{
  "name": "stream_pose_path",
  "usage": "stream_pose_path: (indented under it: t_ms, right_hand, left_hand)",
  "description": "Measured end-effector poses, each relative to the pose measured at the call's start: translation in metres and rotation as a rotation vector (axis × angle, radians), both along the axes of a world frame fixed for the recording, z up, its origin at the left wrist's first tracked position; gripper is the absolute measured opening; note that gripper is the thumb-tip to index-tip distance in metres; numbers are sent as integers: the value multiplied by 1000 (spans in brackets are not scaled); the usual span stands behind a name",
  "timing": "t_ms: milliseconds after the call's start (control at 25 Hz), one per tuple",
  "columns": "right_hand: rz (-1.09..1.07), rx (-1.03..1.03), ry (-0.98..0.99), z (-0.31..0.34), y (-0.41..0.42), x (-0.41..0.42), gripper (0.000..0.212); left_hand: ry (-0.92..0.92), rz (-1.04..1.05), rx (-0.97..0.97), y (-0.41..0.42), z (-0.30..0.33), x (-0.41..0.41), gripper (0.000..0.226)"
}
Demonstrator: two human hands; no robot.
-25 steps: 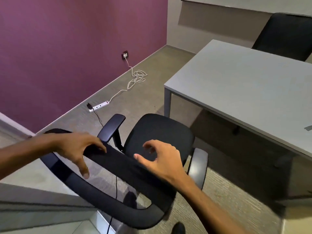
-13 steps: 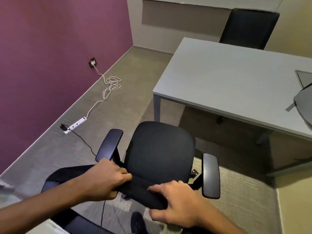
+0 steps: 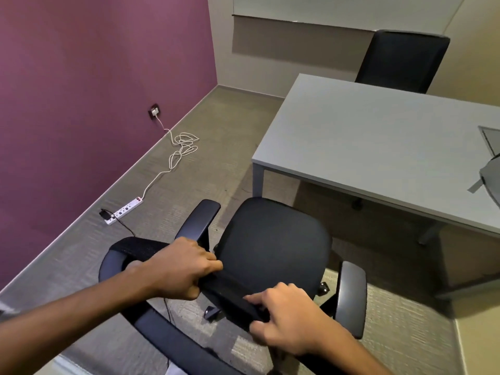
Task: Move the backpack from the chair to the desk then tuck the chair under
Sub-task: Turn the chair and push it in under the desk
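Left hand (image 3: 180, 267) and right hand (image 3: 286, 318) clenched around chair (image 3: 273, 244) backrest top, lower centre; seat front just short of desk (image 3: 378, 136) edge; backpack (image 3: 491, 180) at right edge.

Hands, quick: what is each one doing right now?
Left hand: closed on the top edge of the chair backrest.
Right hand: also on the chair backrest, fingers curled over it.

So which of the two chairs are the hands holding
The near chair, on this side of the desk: both the left hand and right hand grip its backrest top. The far chair stands untouched behind the desk.
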State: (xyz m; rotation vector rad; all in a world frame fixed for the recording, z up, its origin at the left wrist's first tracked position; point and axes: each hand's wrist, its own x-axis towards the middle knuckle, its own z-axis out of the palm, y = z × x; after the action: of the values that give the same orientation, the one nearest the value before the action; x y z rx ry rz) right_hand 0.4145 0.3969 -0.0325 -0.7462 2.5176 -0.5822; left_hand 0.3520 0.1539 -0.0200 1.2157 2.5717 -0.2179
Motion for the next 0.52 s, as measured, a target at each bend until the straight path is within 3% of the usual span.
stream_pose_path:
  t_ms: [200,400,520]
  right_hand:
    - [-86,-5,-149,2,-6,-6,58]
    - [-292,89,-257,13,-28,-10,64]
    - [-464,208,-247,15,-52,2,58]
  left_hand:
    - [-13,-203,110,-7,0,-10,36]
    - [-229,-342,131,-44,-2,-39,47]
    - [-397,-308,163,-80,0,-56,54]
